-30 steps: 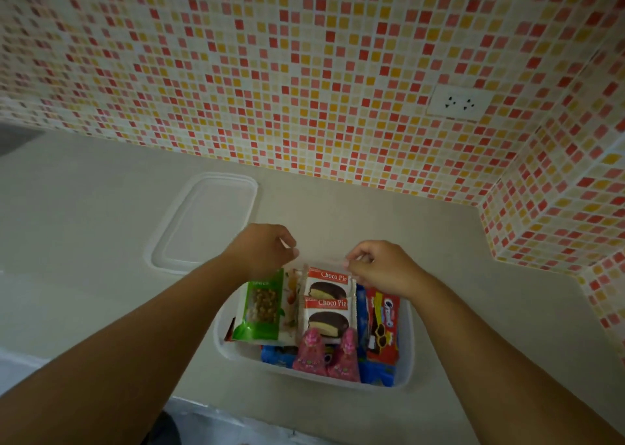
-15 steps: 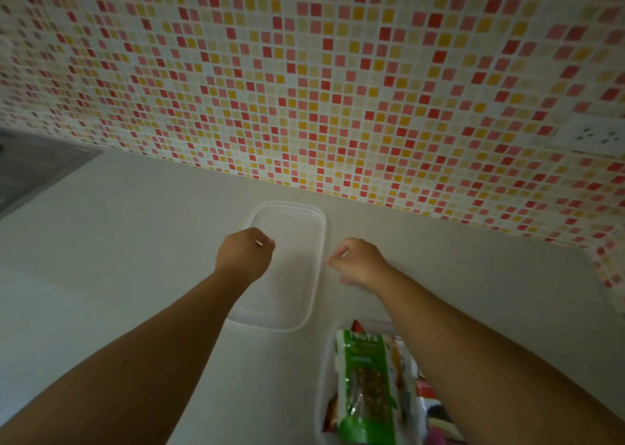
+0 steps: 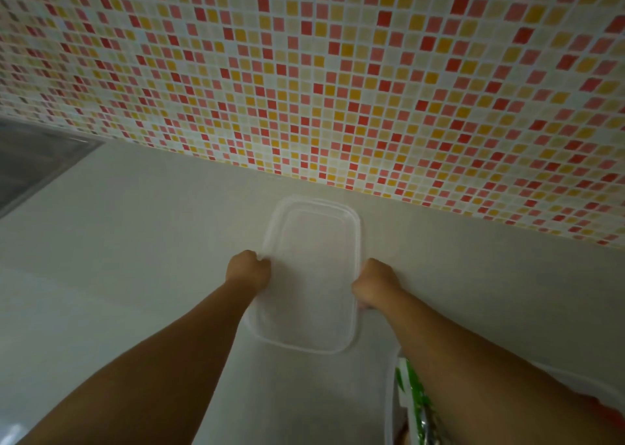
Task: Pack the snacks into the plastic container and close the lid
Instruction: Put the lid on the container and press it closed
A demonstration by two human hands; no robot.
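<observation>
Head view: container (image 3: 394,407) cut off bottom right, green snack bag (image 3: 417,397) barely visible.
Left hand (image 3: 248,270) and right hand (image 3: 375,284) fingers curled, grasping lid (image 3: 311,275) edges on pale bench (image 3: 135,228); mosaic tile wall (image 3: 338,72) behind.

Mosaic tile wall (image 3: 338,72) w/ pale counter (image 3: 135,241)

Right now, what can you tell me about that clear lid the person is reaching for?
The lid is a see-through plastic rectangle with rounded corners and a raised rim around a flat middle panel. It lies flat on the pale countertop, near the tiled wall, apart from the container. The left hand grips its left edge and the right hand grips its right edge, fingers curled at the rim.
</observation>
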